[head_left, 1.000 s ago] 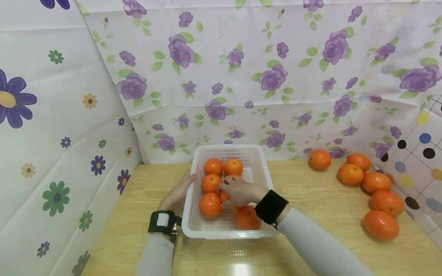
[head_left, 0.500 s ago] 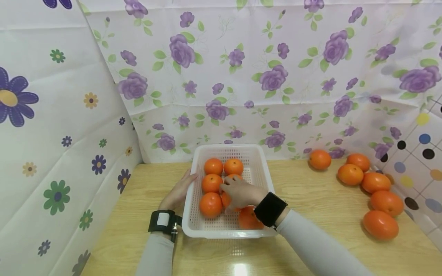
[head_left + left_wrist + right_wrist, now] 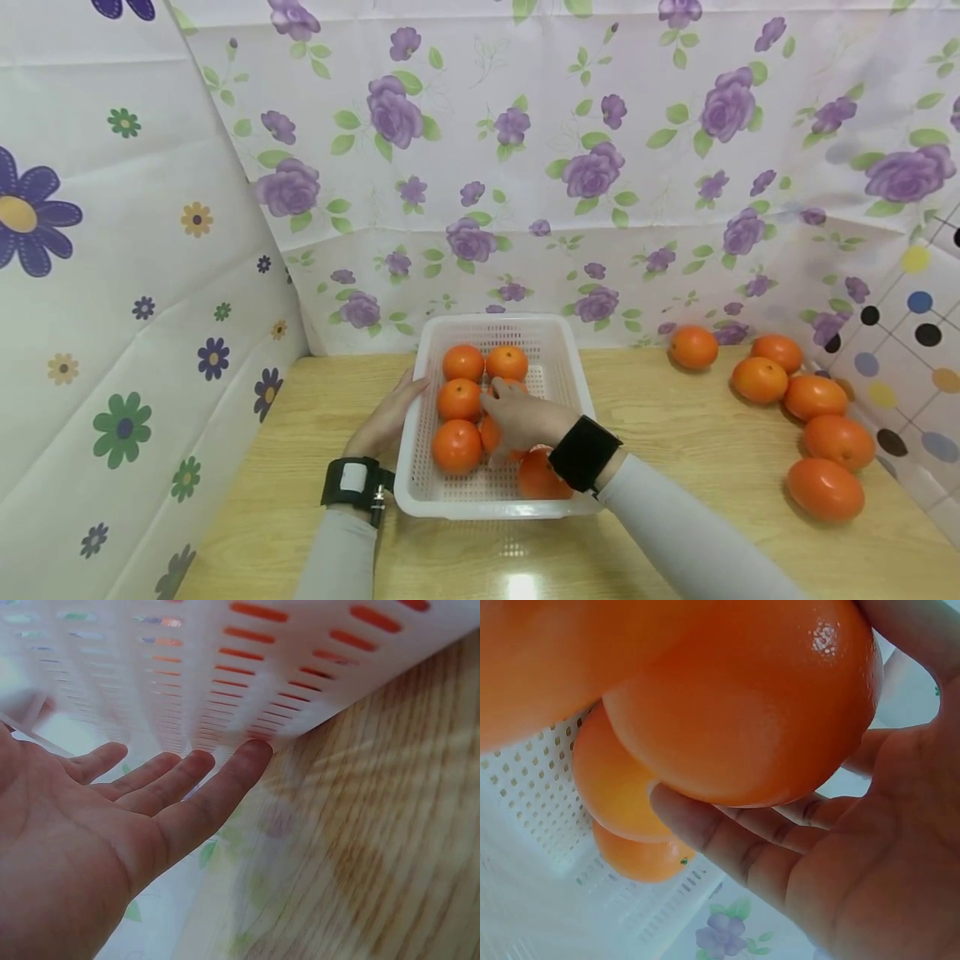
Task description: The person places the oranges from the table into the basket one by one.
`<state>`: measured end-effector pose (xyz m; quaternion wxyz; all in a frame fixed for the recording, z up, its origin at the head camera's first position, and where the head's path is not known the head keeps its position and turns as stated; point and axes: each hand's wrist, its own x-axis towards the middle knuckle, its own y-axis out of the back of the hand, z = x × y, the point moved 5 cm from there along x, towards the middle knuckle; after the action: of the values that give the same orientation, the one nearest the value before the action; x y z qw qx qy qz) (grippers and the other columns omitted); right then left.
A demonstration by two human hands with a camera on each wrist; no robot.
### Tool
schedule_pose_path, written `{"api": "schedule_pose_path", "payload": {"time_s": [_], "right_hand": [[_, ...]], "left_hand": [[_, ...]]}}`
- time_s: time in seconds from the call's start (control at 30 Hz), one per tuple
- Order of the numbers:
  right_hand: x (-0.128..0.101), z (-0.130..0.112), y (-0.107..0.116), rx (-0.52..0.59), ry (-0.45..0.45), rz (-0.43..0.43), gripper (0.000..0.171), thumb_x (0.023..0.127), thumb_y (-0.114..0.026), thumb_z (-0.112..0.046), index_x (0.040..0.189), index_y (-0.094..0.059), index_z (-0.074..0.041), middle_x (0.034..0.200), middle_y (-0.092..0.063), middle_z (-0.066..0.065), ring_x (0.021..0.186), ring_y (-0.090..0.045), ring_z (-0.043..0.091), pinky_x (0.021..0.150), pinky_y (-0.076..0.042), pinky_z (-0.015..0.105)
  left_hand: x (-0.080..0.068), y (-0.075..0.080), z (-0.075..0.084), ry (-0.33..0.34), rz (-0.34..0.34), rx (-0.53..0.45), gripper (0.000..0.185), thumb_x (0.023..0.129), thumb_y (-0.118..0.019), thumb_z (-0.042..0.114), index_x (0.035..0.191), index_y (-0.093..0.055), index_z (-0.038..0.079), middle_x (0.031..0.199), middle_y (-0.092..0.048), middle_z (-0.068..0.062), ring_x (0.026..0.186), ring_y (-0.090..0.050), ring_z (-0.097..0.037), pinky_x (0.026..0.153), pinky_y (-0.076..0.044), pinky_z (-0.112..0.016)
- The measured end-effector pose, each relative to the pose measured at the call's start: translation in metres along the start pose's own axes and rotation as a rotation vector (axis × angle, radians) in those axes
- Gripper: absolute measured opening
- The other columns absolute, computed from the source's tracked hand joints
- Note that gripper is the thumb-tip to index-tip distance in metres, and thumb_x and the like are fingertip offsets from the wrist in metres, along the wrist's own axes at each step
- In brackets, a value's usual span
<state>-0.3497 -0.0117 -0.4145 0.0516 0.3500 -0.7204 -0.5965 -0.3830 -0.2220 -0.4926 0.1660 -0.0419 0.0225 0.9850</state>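
Observation:
In the head view, a white plastic basket (image 3: 407,467) holds several oranges, among them a front-left orange (image 3: 457,447). My right hand (image 3: 525,418) reaches inside and grips an orange (image 3: 742,712), with the fingers around one side and the thumb on the other. Much of that orange is hidden under the hand in the head view. Another orange (image 3: 542,475) lies by the right wrist, near the basket's front. Outside the basket's left wall, my left hand (image 3: 97,832) touches it with fingers held nearly straight.
Several oranges lie loose on the wooden table (image 3: 660,433) at the right, including a front one (image 3: 825,490) and a back one (image 3: 693,347). A flowered cloth (image 3: 480,167) hangs behind the table, with patterned sheets at both sides.
My right hand has shifted slightly right within the basket, and the front-right orange has moved slightly right too. The left hand and the basket stay put.

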Motion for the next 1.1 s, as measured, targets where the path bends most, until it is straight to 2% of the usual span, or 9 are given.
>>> {"api": "schedule_pose_path", "payload": {"time_s": [0.07, 0.27, 0.47, 0.83, 0.97, 1.1], "right_hand": [[-0.0007, 0.0004, -0.0002, 0.000, -0.007, 0.000, 0.099, 0.082, -0.091, -0.031, 0.161, -0.037, -0.011, 0.172, -0.015, 0.018, 0.157, -0.019, 0.035, 0.122, -0.034, 0.051], [0.0000, 0.0016, -0.0004, -0.040, -0.002, 0.024, 0.096, 0.079, -0.092, -0.039, 0.159, -0.043, -0.015, 0.170, -0.023, 0.015, 0.153, -0.029, 0.034, 0.121, -0.036, 0.052], [0.0006, 0.0009, 0.0003, -0.057, 0.016, 0.028, 0.095, 0.079, -0.092, -0.041, 0.157, -0.045, -0.014, 0.161, -0.035, 0.012, 0.141, -0.040, 0.031, 0.117, -0.042, 0.048], [0.0009, -0.0022, 0.0000, -0.132, 0.019, 0.020, 0.093, 0.080, -0.091, -0.042, 0.156, -0.047, -0.014, 0.157, -0.039, 0.010, 0.141, -0.040, 0.032, 0.118, -0.042, 0.047], [-0.0003, -0.0003, 0.0010, -0.097, 0.018, 0.024, 0.095, 0.080, -0.090, -0.046, 0.157, -0.045, -0.014, 0.158, -0.038, 0.010, 0.142, -0.039, 0.032, 0.119, -0.040, 0.048], [-0.0042, 0.0019, 0.0051, -0.036, 0.025, 0.023, 0.097, 0.082, -0.088, -0.048, 0.160, -0.042, -0.013, 0.165, -0.031, 0.013, 0.148, -0.034, 0.036, 0.120, -0.037, 0.052]], "left_hand": [[-0.0002, -0.0002, 0.0003, 0.000, -0.001, 0.001, 0.063, 0.113, -0.036, 0.043, 0.168, -0.008, 0.030, 0.163, -0.033, -0.027, 0.130, -0.056, -0.046, 0.094, -0.058, -0.056], [-0.0003, -0.0014, 0.0022, 0.000, 0.005, -0.001, 0.063, 0.113, -0.036, 0.042, 0.168, -0.008, 0.029, 0.164, -0.032, -0.026, 0.133, -0.053, -0.047, 0.096, -0.057, -0.056], [-0.0002, -0.0008, 0.0014, 0.005, 0.008, 0.009, 0.064, 0.113, -0.036, 0.042, 0.168, -0.008, 0.028, 0.164, -0.032, -0.026, 0.131, -0.055, -0.045, 0.096, -0.057, -0.055], [-0.0017, -0.0009, 0.0022, -0.009, -0.009, 0.022, 0.063, 0.114, -0.034, 0.043, 0.168, -0.005, 0.032, 0.164, -0.030, -0.027, 0.129, -0.057, -0.046, 0.091, -0.059, -0.056], [-0.0023, -0.0017, 0.0030, -0.009, -0.008, 0.016, 0.063, 0.113, -0.035, 0.043, 0.168, -0.006, 0.031, 0.164, -0.030, -0.026, 0.130, -0.056, -0.046, 0.093, -0.059, -0.055], [-0.0026, -0.0018, 0.0030, 0.002, 0.005, 0.018, 0.065, 0.112, -0.037, 0.045, 0.168, -0.008, 0.030, 0.163, -0.033, -0.024, 0.130, -0.056, -0.043, 0.094, -0.058, -0.053]]}}
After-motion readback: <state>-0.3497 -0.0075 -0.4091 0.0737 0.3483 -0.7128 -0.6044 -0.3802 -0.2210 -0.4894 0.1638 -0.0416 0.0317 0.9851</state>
